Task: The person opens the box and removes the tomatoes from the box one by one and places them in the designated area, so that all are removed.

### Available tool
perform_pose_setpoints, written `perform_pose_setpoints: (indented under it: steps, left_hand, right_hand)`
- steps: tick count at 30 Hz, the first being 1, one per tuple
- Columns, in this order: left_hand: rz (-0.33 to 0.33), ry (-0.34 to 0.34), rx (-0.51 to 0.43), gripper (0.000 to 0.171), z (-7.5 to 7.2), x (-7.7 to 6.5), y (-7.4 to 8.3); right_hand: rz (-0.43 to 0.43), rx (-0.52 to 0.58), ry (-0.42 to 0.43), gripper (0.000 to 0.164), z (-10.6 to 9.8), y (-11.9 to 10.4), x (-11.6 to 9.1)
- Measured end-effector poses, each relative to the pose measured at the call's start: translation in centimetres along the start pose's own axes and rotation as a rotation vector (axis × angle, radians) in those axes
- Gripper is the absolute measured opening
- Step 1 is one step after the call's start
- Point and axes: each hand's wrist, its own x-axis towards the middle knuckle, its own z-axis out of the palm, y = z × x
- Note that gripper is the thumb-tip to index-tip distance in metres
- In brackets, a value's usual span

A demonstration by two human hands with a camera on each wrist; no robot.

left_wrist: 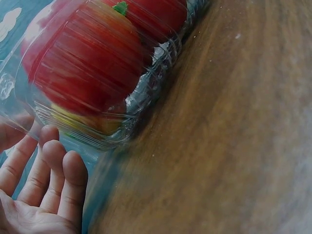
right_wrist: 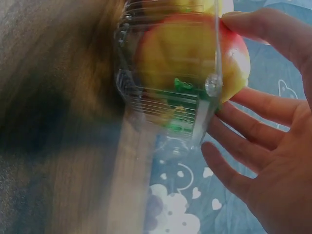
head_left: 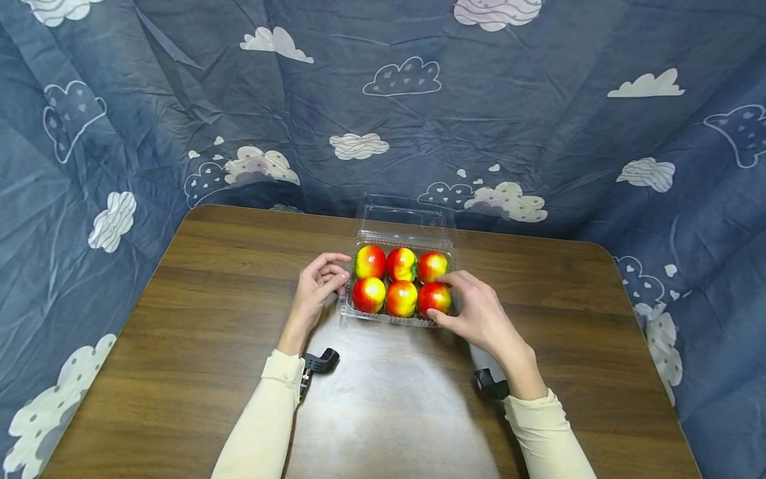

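Note:
A clear plastic clamshell box [head_left: 383, 320] sits on the table with its lid [head_left: 407, 223] raised at the back. Two rows of red-and-yellow apples fill it. My right hand [head_left: 479, 313] holds the front-right apple [head_left: 433, 299] between thumb and fingers; in the right wrist view the thumb lies on that apple [right_wrist: 170, 53] above the rim, with fingers at its other side. My left hand [head_left: 317, 283] is at the box's left side, fingers loosely bent and fingertips right at the wall. In the left wrist view a red apple [left_wrist: 87, 58] shows through the plastic.
The brown wooden table [head_left: 209, 319] extends to both sides of the box. Behind it hangs a blue cloth [head_left: 407, 133] with cloud prints, close to the raised lid. Black wrist bands [head_left: 320, 361] sit at both cuffs.

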Motion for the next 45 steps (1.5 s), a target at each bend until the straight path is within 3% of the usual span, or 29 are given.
perform_pose_setpoints:
  steps: [15, 25, 36, 45]
  left_hand:
    - [-0.009, 0.013, 0.003, 0.031, 0.0, -0.1, 0.0]
    - [-0.012, 0.013, 0.0, 0.033, 0.0, -0.2, 0.1]
    - [-0.02, 0.014, -0.001, 0.033, 0.1, -0.1, 0.3]
    - [-0.015, 0.018, 0.001, 0.031, 0.1, -0.1, 0.2]
  right_hand:
    - [-0.025, 0.065, 0.107, 0.055, -1.4, -0.3, -0.5]
    - [-0.009, 0.061, 0.182, 0.05, -3.5, 0.9, -0.8]
    - [0.057, 0.023, 0.215, 0.051, -5.3, 2.6, -1.4]
    - [0.102, -0.038, 0.189, 0.048, -5.9, 4.6, -1.8]
